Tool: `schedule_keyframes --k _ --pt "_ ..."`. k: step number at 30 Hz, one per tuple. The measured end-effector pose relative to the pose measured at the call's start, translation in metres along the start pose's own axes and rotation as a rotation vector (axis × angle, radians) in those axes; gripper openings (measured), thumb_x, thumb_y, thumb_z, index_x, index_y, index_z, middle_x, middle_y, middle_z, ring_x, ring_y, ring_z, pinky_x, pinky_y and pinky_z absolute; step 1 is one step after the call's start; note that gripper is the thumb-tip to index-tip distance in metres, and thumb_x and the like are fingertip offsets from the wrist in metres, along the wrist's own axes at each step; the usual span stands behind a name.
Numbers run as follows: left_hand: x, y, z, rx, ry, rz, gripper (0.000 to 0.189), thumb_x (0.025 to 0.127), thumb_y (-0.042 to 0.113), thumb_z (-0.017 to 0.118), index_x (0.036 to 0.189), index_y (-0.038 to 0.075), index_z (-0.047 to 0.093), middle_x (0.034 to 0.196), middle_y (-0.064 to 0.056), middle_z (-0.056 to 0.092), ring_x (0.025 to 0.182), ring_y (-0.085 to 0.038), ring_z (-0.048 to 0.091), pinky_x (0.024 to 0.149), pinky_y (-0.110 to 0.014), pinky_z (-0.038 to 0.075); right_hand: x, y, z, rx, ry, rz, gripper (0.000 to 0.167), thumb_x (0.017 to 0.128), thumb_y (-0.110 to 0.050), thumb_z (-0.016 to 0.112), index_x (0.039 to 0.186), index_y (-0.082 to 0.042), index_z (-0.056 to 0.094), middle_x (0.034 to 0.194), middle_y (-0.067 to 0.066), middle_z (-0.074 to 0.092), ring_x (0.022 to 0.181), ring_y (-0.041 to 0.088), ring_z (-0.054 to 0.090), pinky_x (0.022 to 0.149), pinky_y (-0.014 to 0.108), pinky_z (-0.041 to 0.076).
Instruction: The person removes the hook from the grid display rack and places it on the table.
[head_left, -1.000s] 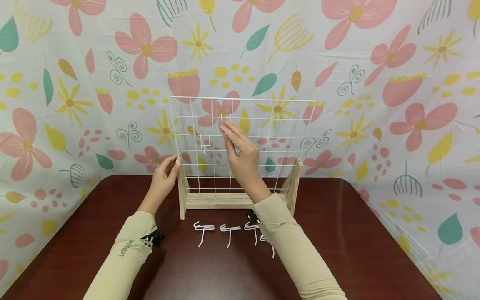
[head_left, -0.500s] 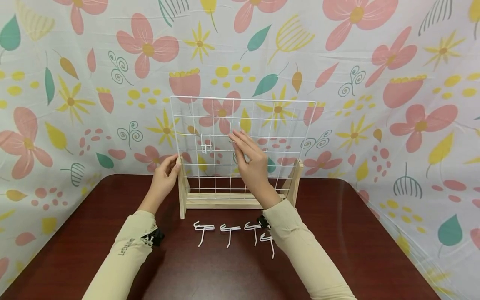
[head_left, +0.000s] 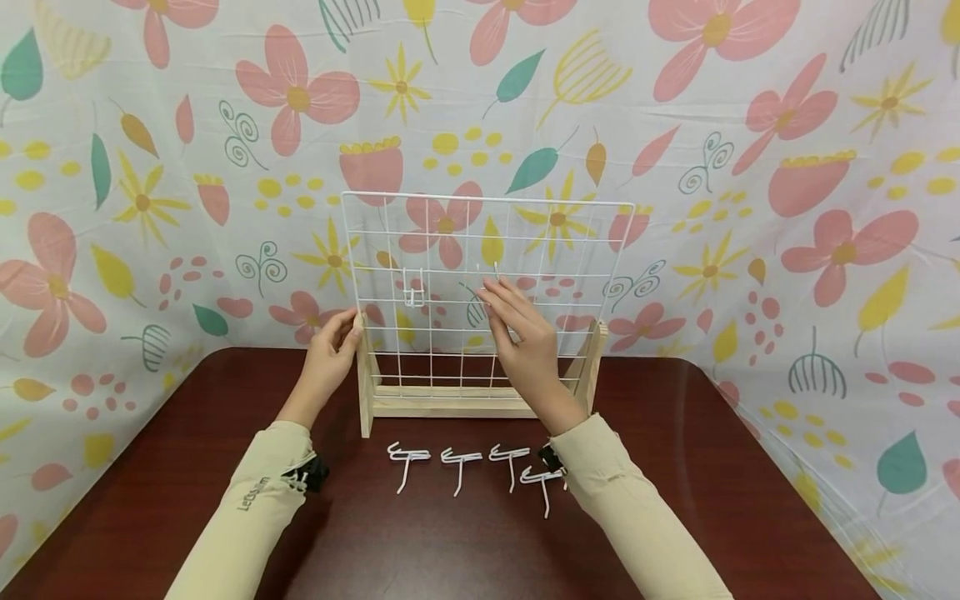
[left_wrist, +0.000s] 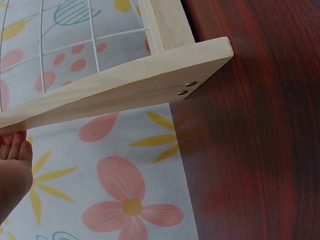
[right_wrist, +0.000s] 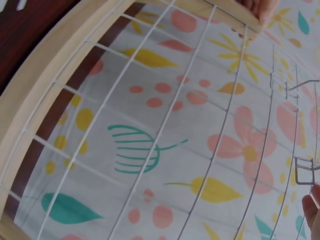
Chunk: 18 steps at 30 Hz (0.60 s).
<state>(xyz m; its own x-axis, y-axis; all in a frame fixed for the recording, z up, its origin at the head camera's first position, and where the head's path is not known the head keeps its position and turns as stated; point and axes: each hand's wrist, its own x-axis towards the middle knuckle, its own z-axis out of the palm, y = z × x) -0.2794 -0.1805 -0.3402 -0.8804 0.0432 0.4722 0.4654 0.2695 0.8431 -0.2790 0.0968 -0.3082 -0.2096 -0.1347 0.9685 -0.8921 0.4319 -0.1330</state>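
My left hand [head_left: 330, 348] holds the top of the left wooden post [head_left: 365, 375] of a stand. In the left wrist view the fingertips touch that post's outer side. A white wire grid panel [head_left: 487, 198] stands upright between the posts. My right hand [head_left: 528, 346] is raised before the panel's middle, pinching a white wire hook [right_wrist: 304, 183]. In the head view the fingers mostly cover this hook; two prong tips show above them. I cannot tell whether it touches the grid. Another white hook [head_left: 414, 297] hangs on the left part of the grid.
Several white wire hooks [head_left: 408, 457] lie in a row on the dark red-brown table [head_left: 420, 550], in front of the stand. The rightmost hook [head_left: 542, 478] lies near the right sleeve. A floral cloth [head_left: 750, 250] hangs behind the table.
My right hand has moved right and down across the front of the grid, carrying the hook. The left hand stays on the post.
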Motion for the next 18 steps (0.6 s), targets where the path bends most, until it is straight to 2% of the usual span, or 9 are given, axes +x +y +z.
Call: schedule_keyframes --k 8,18 --pt "0.0 0.002 0.001 0.012 0.001 -0.004 0.041 0.101 0.001 0.045 0.137 -0.016 0.038 0.133 -0.035 0.047 0.122 -0.041 0.048 0.081 -0.004 0.041 -0.01 0.004 -0.012 -0.024 -0.007 -0.035 0.027 0.085 0.011 0.065 0.111 0.003 0.071 0.116 0.017 0.067 0.119 0.033 0.056 0.104 0.042 0.042" --pt "0.0 -0.001 0.001 0.005 -0.002 0.002 0.04 0.101 0.0 0.045 0.137 -0.016 0.038 0.133 -0.036 0.047 0.121 -0.043 0.048 0.081 -0.004 0.041 -0.024 0.005 -0.025 -0.045 -0.052 -0.047 0.03 0.083 0.014 0.067 0.11 0.002 0.071 0.116 0.017 0.067 0.121 0.032 0.055 0.104 0.041 0.042"
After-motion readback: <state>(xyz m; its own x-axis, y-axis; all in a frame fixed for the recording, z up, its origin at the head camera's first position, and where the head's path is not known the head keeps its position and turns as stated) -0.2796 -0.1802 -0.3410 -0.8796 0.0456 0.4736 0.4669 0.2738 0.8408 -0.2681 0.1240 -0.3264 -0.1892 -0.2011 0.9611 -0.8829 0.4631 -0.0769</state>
